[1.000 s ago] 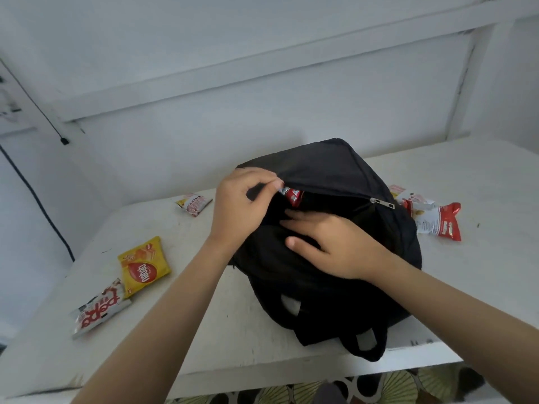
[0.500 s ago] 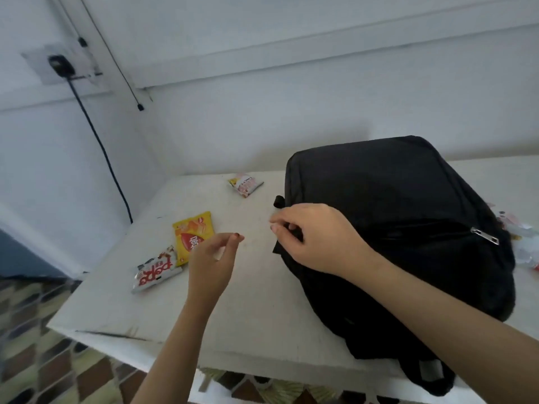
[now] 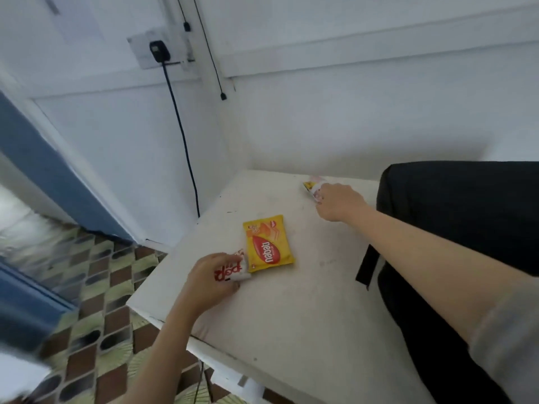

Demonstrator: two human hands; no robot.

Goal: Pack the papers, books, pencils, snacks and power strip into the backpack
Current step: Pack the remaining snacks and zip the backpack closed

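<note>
The yellow packet at frame centre is glossy plastic film, as are the white-and-red packet and the small pale packet. The backpack at right is matt black cloth. The table is matt white and scuffed.

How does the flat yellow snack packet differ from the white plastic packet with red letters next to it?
The yellow snack packet lies free and flat on the white table; the white packet with red letters is gripped by the left hand. The yellow packet shows whole, while the hand hides part of the white packet. Both are snacks near the same table edge, outside the black backpack.
</note>
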